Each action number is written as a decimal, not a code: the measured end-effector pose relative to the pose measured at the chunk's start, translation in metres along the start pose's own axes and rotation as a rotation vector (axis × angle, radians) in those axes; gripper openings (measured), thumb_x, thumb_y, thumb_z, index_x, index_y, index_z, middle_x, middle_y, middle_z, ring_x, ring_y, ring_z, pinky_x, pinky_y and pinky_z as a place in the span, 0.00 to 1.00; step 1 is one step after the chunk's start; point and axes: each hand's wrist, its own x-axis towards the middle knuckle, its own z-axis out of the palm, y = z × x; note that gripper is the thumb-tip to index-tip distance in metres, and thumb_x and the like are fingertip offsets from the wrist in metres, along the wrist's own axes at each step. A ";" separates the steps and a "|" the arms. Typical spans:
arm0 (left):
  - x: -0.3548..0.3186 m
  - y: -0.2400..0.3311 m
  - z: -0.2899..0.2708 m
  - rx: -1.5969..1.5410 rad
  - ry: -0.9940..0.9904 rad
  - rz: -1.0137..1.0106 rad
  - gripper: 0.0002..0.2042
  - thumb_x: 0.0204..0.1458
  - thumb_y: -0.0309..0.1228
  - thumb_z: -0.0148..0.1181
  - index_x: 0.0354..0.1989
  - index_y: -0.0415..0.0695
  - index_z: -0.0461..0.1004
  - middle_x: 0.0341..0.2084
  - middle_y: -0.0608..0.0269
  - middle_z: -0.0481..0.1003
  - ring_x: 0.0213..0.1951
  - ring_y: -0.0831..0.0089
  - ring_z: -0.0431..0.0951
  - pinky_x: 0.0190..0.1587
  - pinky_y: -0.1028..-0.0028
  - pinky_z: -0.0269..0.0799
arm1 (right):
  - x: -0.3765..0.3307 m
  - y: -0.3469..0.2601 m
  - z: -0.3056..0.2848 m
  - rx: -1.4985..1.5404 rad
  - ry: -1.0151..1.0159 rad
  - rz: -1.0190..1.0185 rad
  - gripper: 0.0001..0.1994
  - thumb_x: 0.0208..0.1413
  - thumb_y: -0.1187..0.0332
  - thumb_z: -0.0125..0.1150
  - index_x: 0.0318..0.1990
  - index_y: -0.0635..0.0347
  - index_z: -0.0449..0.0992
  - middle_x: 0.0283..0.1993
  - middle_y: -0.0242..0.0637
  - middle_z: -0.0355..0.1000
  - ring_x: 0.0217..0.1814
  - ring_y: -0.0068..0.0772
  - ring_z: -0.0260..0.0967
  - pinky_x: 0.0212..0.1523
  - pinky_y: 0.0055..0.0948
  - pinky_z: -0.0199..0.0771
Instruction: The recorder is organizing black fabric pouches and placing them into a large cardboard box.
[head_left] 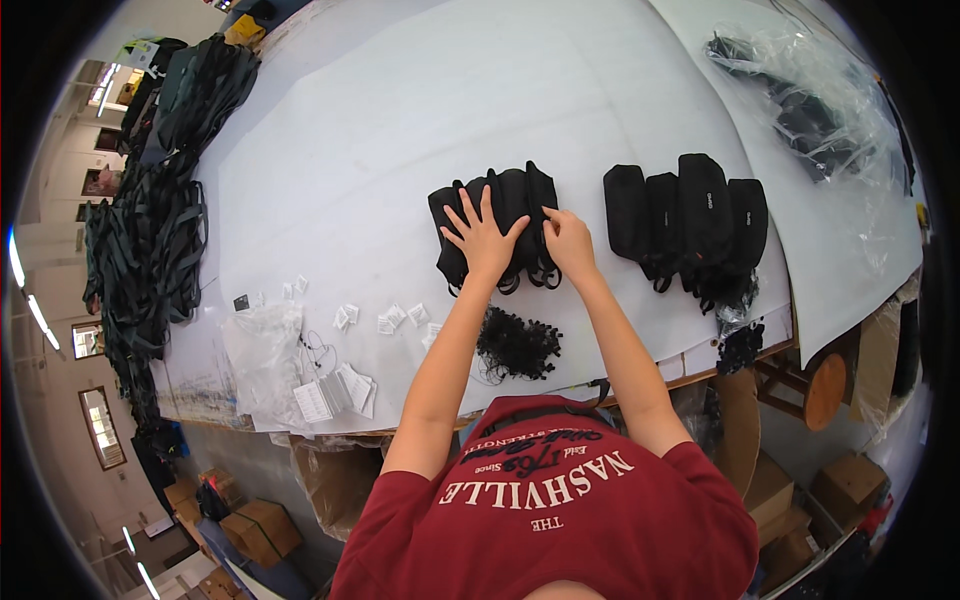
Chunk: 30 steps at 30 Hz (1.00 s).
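Several black fabric pouches (541, 192) lie side by side in a row on the white tabletop, with small loops at their near ends. My left hand (484, 240) rests on the row, fingers spread wide and palm down. At the row's right edge, my right hand (568, 243) has its fingers curled and pinched against the rightmost pouch. Whether it grips the fabric or a small part is too small to tell. Just below the row, between my forearms, sits a heap of small black tags with strings (518, 345).
More black pouches (705, 215) lie to the right. Clear plastic wrap (825, 110) covers dark items at far right. Dark straps (150, 230) pile along the left edge. Small white packets (390, 320), printed cards (335, 395) and a plastic bag (262, 350) lie at near left.
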 end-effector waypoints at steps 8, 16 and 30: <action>-0.001 0.001 -0.001 -0.011 0.009 0.002 0.44 0.44 0.64 0.52 0.66 0.54 0.47 0.67 0.49 0.37 0.65 0.36 0.32 0.59 0.35 0.28 | -0.003 0.012 -0.002 0.093 -0.008 -0.031 0.13 0.55 0.66 0.50 0.46 0.53 0.76 0.34 0.41 0.69 0.37 0.41 0.67 0.40 0.34 0.68; 0.000 0.016 0.000 0.032 -0.032 -0.074 0.53 0.35 0.69 0.55 0.66 0.48 0.45 0.66 0.42 0.34 0.64 0.33 0.28 0.58 0.34 0.24 | -0.004 0.018 -0.012 -0.255 -0.002 -0.085 0.16 0.48 0.68 0.55 0.46 0.48 0.76 0.46 0.38 0.69 0.54 0.42 0.60 0.52 0.46 0.59; -0.001 0.018 0.001 -0.001 -0.008 -0.020 0.51 0.37 0.66 0.56 0.66 0.49 0.46 0.66 0.45 0.35 0.65 0.36 0.28 0.57 0.33 0.26 | -0.002 0.042 -0.016 0.520 0.118 0.153 0.32 0.44 0.71 0.60 0.61 0.55 0.61 0.56 0.47 0.65 0.54 0.42 0.66 0.53 0.31 0.65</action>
